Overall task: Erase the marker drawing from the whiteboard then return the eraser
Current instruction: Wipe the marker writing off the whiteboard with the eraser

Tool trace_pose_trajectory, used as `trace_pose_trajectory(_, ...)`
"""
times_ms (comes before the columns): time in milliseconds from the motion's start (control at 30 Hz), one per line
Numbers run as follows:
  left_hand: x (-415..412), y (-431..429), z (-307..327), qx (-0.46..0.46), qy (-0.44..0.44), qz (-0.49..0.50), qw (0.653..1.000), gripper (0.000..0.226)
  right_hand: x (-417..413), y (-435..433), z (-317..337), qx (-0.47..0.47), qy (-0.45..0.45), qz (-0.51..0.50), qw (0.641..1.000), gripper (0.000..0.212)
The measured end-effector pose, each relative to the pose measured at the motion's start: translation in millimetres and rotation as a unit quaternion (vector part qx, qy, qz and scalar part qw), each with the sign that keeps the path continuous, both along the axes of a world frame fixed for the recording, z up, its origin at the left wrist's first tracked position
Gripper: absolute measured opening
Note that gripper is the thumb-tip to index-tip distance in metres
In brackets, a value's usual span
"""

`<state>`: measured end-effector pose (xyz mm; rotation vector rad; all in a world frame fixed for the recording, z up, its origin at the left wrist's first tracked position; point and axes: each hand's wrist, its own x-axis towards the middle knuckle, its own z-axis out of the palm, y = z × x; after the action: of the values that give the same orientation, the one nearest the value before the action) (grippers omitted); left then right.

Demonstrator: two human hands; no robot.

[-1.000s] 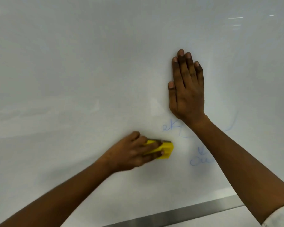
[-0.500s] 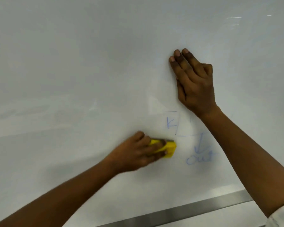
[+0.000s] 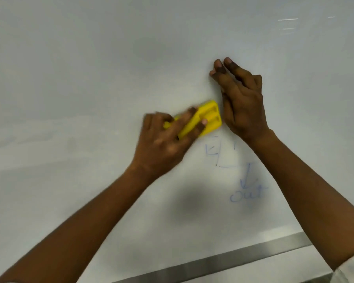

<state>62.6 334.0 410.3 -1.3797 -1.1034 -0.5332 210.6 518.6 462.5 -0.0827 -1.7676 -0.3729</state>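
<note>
Our left hand [image 3: 168, 144] grips the yellow eraser [image 3: 212, 117], fingers wrapped over it to press it onto the whiteboard [image 3: 90, 78]. Our right hand [image 3: 243, 107] probably just braces, fingers loose, and the blue writing [image 3: 245, 193] sits below both.

On the whiteboard [image 3: 90, 78], blue marker writing [image 3: 246, 195] reads "out" and, above, "K".

Left hand [image 3: 168, 139] grips yellow eraser [image 3: 200, 119] on whiteboard [image 3: 90, 78] — blue marks [image 3: 243, 193] below.

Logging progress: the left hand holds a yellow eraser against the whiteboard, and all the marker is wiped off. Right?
Not all: the head view shows blue marker writing on the whiteboard, below the yellow eraser the left hand holds.
</note>
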Motion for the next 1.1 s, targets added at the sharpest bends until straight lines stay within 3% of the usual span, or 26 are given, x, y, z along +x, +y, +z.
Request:
trace_pose_trajectory(133,13,4,-76,-0.204,0.112,-0.021,0.972,0.048,1,-4,0,-0.013,-0.001,0.007,1.0,0.039)
trace_pose_trajectory(200,13,6,-98,-0.238,0.145,-0.01,0.96,0.045,2,-5,-1,-0.015,-0.005,0.007,1.0,0.039)
trace_pose_trajectory(367,13,8,-81,-0.174,0.118,-0.015,0.977,0.037,3,-11,-2,-0.033,-0.011,0.009,0.999,0.039)
trace_pose_trajectory(533,9,12,-1,0.015,0.029,0.015,0.999,0.04,8,-27,-1,-0.114,-0.008,0.056,0.992,0.041)
trace_pose_trajectory(600,11,13,12,0.047,0.009,0.032,0.998,0.036,13,-31,2,-0.137,-0.001,0.074,0.988,0.04)
trace_pose_trajectory(800,21,12,5,0.05,-0.029,0.045,0.997,0.031,20,-58,-36,-0.183,0.116,0.079,0.973,0.035)
trace_pose_trajectory(933,34,13,-3,0.057,-0.069,0.051,0.995,0.034,12,-78,-81,-0.233,0.126,0.064,0.962,0.031)
trace_pose_trajectory(1100,46,3,-16,-0.058,-0.136,0.023,0.989,0.062,5,-83,-85,-0.239,0.123,0.081,0.96,0.035)
